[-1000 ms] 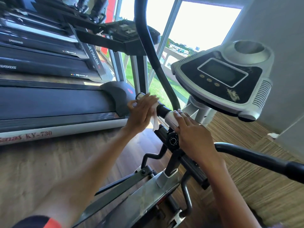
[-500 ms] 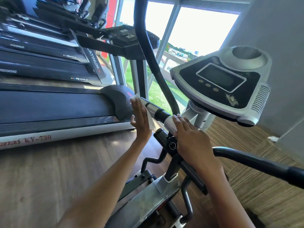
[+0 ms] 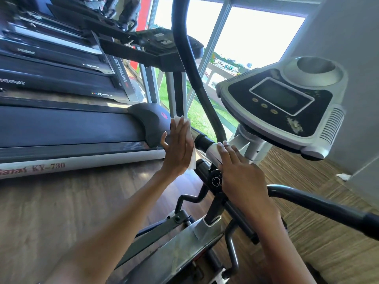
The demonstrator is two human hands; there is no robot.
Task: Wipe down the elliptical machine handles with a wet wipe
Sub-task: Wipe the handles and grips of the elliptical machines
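Note:
My left hand (image 3: 178, 149) is flat, fingers straight, pressing a white wet wipe (image 3: 191, 160) against the end of the short fixed handlebar (image 3: 203, 141). The wipe shows above the fingertips and below the palm. My right hand (image 3: 240, 173) lies over the silver part of the same bar, just beside the grey upright post. The long black left swing handle (image 3: 190, 64) curves upward behind the bar. A black right swing handle (image 3: 320, 206) runs out to the right under my right wrist.
The grey and black console (image 3: 283, 103) with a cup holder sits upper right. A tension knob (image 3: 215, 179) is below my right hand. Treadmills (image 3: 67, 128) line the left side. A crumpled white scrap (image 3: 343, 176) lies on the floor by the wall. Windows are behind.
My left hand has gone from wrapped around the bar to flat against its end, sliding outward with the wipe. The right hand has stayed on the bar.

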